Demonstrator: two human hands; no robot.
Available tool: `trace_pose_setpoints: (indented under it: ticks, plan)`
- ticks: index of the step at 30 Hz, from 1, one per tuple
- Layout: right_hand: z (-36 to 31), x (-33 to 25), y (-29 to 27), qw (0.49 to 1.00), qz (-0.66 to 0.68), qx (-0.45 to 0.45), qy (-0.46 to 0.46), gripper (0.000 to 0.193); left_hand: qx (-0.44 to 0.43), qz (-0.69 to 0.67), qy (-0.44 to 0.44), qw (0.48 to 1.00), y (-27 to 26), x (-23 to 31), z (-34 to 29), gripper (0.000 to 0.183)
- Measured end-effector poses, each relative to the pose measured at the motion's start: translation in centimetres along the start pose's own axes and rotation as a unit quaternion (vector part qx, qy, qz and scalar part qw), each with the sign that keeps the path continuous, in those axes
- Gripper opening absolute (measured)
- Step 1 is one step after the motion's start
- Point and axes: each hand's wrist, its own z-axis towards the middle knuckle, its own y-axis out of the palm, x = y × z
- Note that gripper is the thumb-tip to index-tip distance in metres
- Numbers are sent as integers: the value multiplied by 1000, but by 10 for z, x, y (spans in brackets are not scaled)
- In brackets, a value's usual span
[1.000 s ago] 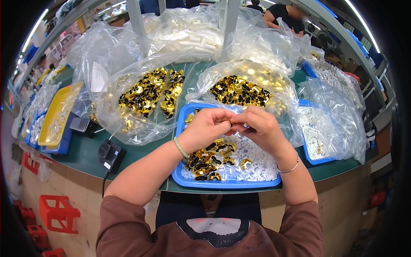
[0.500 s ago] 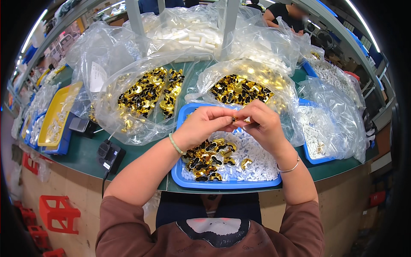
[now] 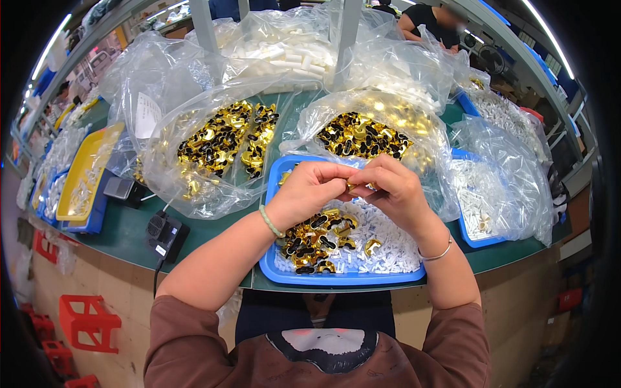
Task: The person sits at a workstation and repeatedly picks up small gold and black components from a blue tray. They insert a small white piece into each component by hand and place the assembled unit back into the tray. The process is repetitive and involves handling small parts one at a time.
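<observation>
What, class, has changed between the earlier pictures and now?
The right bare hand has shifted slightly toward the picture's top, its fingers re-angled at the small shiny gold piece. No release is visible. The left bare hand ends almost where it was; the blue plastic tray, its curved gold-and-black pieces and small white pieces stayed put.

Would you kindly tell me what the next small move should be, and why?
Perhaps steady the small gold piece between the left hand and right hand: both pinch it above the blue tray, where a slip could drop it among loose white pieces.
</observation>
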Motion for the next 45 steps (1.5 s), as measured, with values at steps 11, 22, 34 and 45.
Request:
trace_pose_setpoints:
  ticks: [11, 22, 34, 45]
  plan:
    - [-1, 3, -2, 1000, -5, -16, -13, 31, 17, 35, 36, 999, 0, -5, 1, 24]
    - [2, -8, -7, 1000, 5, -8, 9, 17, 42, 35, 12, 998, -6, -6, 1, 19]
    - [3, -1, -6, 997, -15, 59, 43, 10, 67, -86, -31, 994, -4, -3, 3, 35]
    - [-3, 2, -9, 994, -17, 4, 106, 9, 187, -56, 51, 979, -12, 1, 6, 28]
